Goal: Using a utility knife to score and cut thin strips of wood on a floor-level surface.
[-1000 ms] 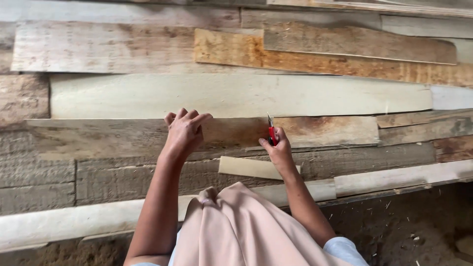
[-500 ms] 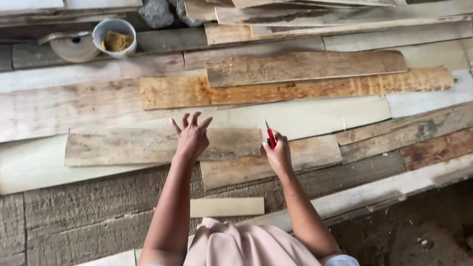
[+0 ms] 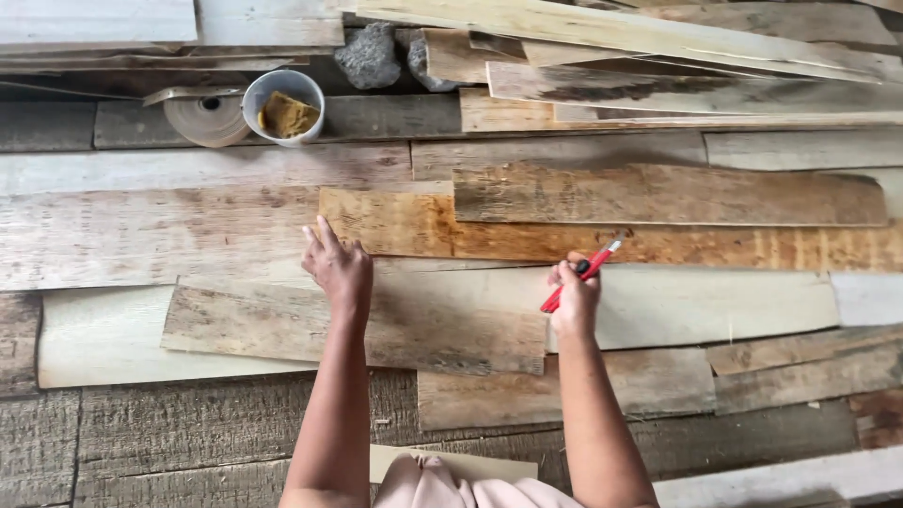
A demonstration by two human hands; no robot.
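We are working over a floor of loose boards.

Our left hand is lying open on a weathered plank mid-floor, while our right hand is gripping a red pencil just past that plank's right end.

**A rough woodworking yard, laid out in planks**

The place looked like a carpentry workshop or timber yard. Weathered planks of uneven length and colour lay side by side and overlapping across nearly the whole view, some grey and cracked, some orange-brown, some pale and freshly cut. Longer boards were stacked loosely at the far edge, with two grey stones resting among them. A roll of tan tape and a white cup holding a yellowish lump sat on the wood. A red pencil, of the sort used for marking timber, was held over the boards.
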